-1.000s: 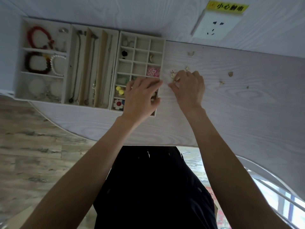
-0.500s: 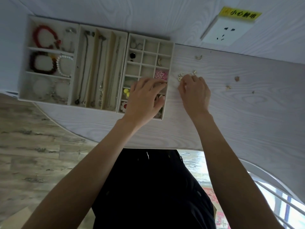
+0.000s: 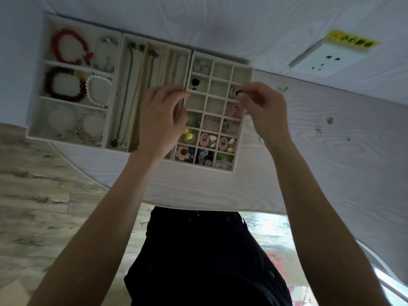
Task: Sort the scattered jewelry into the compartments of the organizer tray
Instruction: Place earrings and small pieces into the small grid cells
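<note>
The beige organizer has three sections. A grid tray [image 3: 234, 164] holds earrings and charms in its small compartments. My right hand [image 3: 263, 107] hovers over the grid's right column and pinches a small dark-beaded earring [image 3: 238, 92] above the second compartment from the back, where a pale piece lies. My left hand [image 3: 162, 117] hangs over the border between the necklace section [image 3: 123, 89] and the grid, fingers loosely curled, with nothing visible in it. Loose jewelry pieces [image 3: 283, 89] lie scattered on the table right of the tray.
A bracelet section [image 3: 36, 96] sits at the far left, holding red, dark and pearl bracelets. More small pieces [image 3: 330, 120] lie farther right on the pale wood table [image 3: 331, 173]. A wall socket [image 3: 318, 60] with a yellow label is behind. The table's curved front edge is close to my body.
My right hand left the cluster of pieces on the table and moved left over the grid, carrying a small earring. My left hand shifted left off the grid's front compartments.
</note>
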`<state>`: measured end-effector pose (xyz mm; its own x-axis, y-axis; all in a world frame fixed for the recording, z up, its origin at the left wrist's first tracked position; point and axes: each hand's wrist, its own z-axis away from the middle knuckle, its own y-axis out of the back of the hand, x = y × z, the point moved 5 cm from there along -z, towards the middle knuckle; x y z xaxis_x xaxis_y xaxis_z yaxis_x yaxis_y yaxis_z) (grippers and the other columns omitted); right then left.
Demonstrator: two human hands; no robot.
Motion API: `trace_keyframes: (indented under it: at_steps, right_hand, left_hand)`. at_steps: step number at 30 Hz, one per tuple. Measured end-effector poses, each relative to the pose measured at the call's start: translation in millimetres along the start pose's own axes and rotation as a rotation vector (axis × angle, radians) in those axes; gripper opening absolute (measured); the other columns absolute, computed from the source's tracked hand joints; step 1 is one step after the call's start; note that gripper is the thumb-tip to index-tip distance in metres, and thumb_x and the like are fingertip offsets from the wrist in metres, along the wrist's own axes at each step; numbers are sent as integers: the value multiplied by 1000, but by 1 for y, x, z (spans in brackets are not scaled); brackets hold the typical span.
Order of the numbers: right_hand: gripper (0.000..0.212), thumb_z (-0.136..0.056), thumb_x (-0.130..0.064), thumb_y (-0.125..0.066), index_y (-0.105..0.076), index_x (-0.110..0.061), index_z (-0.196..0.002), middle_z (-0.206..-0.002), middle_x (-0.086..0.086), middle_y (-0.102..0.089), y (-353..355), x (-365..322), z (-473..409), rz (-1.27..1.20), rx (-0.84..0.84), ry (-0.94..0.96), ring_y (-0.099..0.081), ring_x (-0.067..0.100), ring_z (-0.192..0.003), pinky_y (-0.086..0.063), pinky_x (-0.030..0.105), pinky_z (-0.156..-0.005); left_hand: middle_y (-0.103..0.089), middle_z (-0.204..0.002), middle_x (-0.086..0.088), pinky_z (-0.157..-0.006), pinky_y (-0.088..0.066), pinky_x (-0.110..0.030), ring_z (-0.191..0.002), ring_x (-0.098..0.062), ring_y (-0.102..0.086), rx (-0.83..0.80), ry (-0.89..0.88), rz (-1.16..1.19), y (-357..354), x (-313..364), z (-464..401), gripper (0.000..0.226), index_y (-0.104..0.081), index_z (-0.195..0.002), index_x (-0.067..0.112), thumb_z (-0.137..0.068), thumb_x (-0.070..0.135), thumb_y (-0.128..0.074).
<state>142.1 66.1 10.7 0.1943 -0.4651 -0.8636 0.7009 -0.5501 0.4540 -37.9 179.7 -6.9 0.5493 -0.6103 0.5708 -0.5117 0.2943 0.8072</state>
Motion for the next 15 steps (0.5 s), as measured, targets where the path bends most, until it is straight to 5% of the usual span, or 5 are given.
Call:
trace_keyframes:
  at_steps: [7, 15]
  right_hand:
    - [24, -89, -17, -54, -69, -25, -106, -98, 1, -70, -47, -20, -37, 679, -125, 256, -64, 20, -85, -50, 30, -76]
    - [12, -80, -13, -63, -73, -14, -87, -96, 10, -63, -30, -18, -26, 734, 119, 318, -53, 29, -91, -35, 25, -72]
  left_hand:
    - [-61, -121, -1, -96, -38, -40, -116, -29, -48, -72, 23, -46, -10, -4, -8, 35, -63, -118, 17, -88, 29, -51]
    - [-62, -119, 0, -95, -42, -42, -116, -28, -49, -62, -16, -37, -9, -10, -12, 33, -64, -119, 17, -88, 25, -54]
